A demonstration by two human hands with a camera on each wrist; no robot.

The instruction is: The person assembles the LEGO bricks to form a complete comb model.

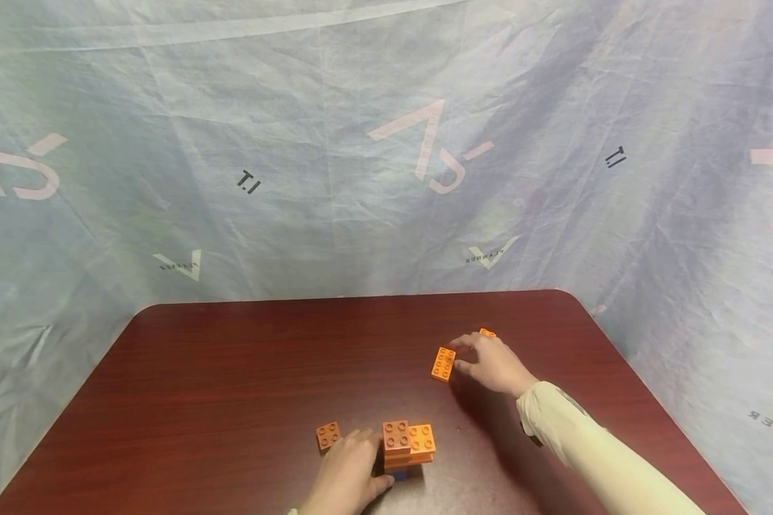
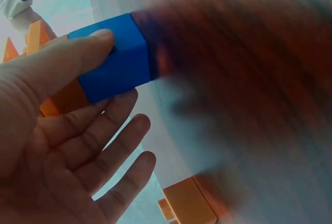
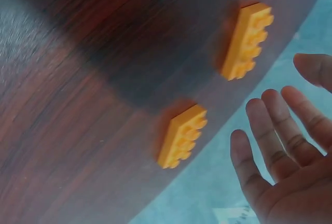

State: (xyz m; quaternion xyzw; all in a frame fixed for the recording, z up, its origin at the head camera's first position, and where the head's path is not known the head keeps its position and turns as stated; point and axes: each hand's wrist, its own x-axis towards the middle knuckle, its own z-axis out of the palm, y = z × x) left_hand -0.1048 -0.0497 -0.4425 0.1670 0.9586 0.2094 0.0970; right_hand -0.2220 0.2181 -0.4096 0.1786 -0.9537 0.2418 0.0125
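Observation:
Near the front of the table, my left hand (image 1: 348,465) grips a small stack of toy building bricks (image 1: 421,438) from its left side. A brown brick (image 1: 396,438) tops the stack, orange lies under it, and a blue brick (image 2: 116,68) forms the base. In the left wrist view the thumb lies along one face of the blue brick, with fingers behind it. My right hand (image 1: 492,365) reaches toward the back right, fingers spread and holding nothing. Just left of its fingertips lies an orange eight-stud brick (image 1: 444,365); another orange brick (image 1: 487,332) is partly hidden behind the hand.
A loose brown four-stud brick (image 1: 328,435) lies left of my left hand. The dark red wooden table (image 1: 264,357) has rounded far corners. Printed grey sheeting (image 1: 335,214) hangs behind the table and along both sides.

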